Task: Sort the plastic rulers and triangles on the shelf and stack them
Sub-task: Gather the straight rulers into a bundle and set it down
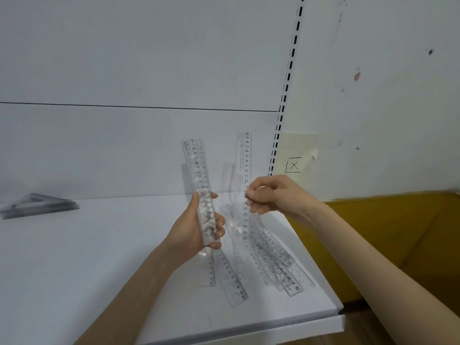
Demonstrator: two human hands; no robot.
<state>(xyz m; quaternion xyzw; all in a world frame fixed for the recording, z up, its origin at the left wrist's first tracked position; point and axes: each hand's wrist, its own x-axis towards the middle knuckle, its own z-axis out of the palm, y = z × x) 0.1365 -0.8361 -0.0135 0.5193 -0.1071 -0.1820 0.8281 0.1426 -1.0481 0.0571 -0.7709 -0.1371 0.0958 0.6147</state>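
At frame centre the left grip is clenching a bundle of clear rulers upright, while just right of it the right grip is pinching a single ruler upright; below them, loose rulers are lying fanned across the shelf, partly hidden behind both grips. A stack of triangles is sitting at far left, well apart; a yellow note is hanging at right.

We have only one view, a wide-angle camera worn on the head, which stands close before the front edge of the white shelf near its right end and looks forward and down across it to the back panel.
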